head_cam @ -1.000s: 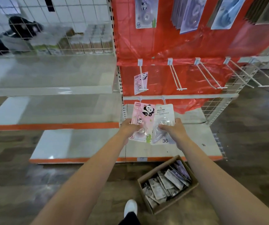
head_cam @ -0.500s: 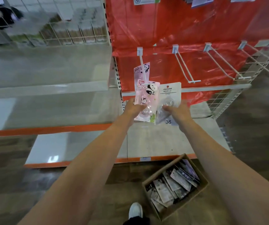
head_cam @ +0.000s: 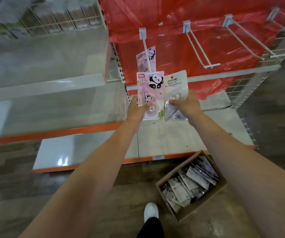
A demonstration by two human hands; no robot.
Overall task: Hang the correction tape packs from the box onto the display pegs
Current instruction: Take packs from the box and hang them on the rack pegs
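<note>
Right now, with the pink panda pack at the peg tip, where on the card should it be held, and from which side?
By the lower edge, from below, as the left hand does now. The pink panda pack stands upright with its hang hole at the top, level with the peg tip, so that end must stay free. The bulging blister low on the card gives the thumb a purchase.

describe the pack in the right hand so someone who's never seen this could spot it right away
Start at the red plastic sheet behind the white display pegs; just below it two hands hold packs side by side. The right hand grips the clear-and-white correction tape pack, printed JINUO with a 36 at the bottom. Its neighbour, the pink panda pack in the left hand, is pink with a cartoon panda.
</note>
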